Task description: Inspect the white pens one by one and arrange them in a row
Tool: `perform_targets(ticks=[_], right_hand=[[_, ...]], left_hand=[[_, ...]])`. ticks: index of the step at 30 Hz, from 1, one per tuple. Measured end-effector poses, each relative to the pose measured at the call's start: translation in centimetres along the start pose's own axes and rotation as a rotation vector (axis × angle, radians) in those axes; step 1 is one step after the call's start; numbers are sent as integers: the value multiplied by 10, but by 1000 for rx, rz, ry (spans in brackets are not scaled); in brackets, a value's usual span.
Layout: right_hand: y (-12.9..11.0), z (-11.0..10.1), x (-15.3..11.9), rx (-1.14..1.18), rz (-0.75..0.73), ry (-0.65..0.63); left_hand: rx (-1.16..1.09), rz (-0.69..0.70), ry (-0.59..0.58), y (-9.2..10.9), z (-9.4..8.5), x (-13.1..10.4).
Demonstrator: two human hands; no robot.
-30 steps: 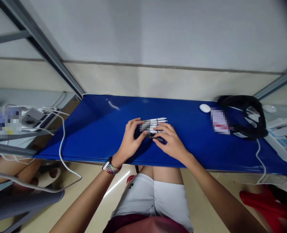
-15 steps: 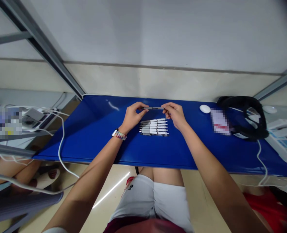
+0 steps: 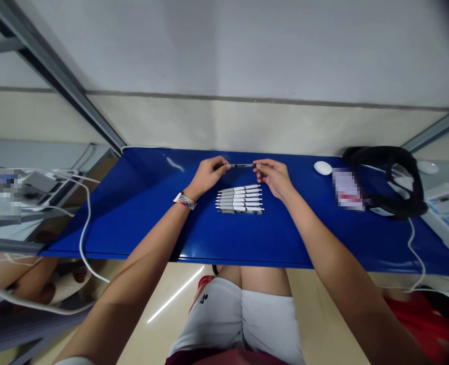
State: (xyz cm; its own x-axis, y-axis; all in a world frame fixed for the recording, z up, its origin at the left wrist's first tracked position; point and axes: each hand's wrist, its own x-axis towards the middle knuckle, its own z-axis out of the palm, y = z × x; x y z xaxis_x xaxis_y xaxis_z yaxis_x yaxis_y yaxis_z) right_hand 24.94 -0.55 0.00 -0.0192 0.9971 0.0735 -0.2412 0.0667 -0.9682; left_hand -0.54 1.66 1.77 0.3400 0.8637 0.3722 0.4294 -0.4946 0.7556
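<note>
A dark, slim pen (image 3: pixel 242 166) lies level between my two hands, above the back part of the blue table (image 3: pixel 141 213). My left hand (image 3: pixel 212 172) pinches its left end between thumb and fingers. Its right end is gripped by the fingertips of my right hand (image 3: pixel 272 175). Just below my hands, several white and grey pens (image 3: pixel 239 198) lie side by side in a stack of rows on the table, their tips to the left.
On the right are a white mouse (image 3: pixel 323 168), a blurred packet (image 3: pixel 346 190) and a black headset (image 3: pixel 407 203) with a white cable. Another cable (image 3: pixel 85 218) hangs over the left edge. People's legs show at both sides.
The view has shifted slightly. Both hands still hold the pen, which sits a little differently in the fingers; the pens on the table have not visibly moved.
</note>
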Motion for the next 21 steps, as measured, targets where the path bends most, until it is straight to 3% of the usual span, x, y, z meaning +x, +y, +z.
perform_targets(ticks=[7, 11, 16, 21], right_hand=[[0, 4, -3, 2, -19, -5], [1, 1, -6, -11, 14, -14], [4, -3, -7, -49, -12, -54], [5, -3, -7, -53, -33, -38]], left_hand=[[-157, -90, -19, -7, -3, 3], [-311, -66, 32, -16, -5, -3], [-195, -106, 61, -20, -6, -10], [-225, -70, 38, -18, -5, -11]])
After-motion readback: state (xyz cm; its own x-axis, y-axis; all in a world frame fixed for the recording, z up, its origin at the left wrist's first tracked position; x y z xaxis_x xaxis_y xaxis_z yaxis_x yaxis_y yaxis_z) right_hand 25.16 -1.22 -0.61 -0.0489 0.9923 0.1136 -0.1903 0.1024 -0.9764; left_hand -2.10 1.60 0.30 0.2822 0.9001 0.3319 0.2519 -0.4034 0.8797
